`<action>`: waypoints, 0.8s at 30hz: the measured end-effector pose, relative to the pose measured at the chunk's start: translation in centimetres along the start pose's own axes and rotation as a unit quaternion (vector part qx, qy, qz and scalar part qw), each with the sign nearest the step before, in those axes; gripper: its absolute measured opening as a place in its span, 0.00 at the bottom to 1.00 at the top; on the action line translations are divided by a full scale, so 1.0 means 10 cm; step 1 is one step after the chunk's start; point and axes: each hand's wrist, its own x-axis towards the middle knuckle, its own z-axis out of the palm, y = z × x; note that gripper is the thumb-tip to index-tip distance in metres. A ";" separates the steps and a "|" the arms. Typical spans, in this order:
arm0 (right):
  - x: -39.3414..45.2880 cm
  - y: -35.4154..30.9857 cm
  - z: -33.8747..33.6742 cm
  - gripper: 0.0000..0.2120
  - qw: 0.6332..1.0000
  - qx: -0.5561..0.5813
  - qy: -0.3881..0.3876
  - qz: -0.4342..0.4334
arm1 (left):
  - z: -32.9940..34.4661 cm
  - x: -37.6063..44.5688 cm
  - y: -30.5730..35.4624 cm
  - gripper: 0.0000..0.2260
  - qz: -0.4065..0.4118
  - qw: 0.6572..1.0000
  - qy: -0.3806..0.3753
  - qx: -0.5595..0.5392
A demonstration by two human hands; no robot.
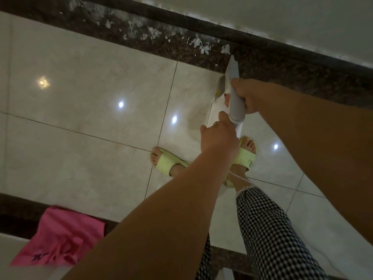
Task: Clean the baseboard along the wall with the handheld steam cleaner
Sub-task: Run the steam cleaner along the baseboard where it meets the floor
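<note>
A dark speckled stone baseboard [201, 40] runs diagonally across the top, below a white wall, with white flaky patches along it. My right hand [245, 96] grips the handle of the white handheld steam cleaner [235, 91], whose nozzle tip points at the baseboard just under a white patch. My left hand [219, 138] is closed around the rear end of the cleaner, where a thin white cord [240, 177] leaves it.
My feet in pale green slippers [169, 161] stand on glossy cream floor tiles [90, 98]. A pink cloth [58, 237] lies on a dark stone strip at the lower left. Checkered trousers fill the lower middle.
</note>
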 end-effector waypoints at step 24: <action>-0.09 0.20 0.87 0.18 0.999 0.025 0.022 -0.008 | -0.32 -0.21 -0.96 0.21 0.032 0.999 -0.004 0.041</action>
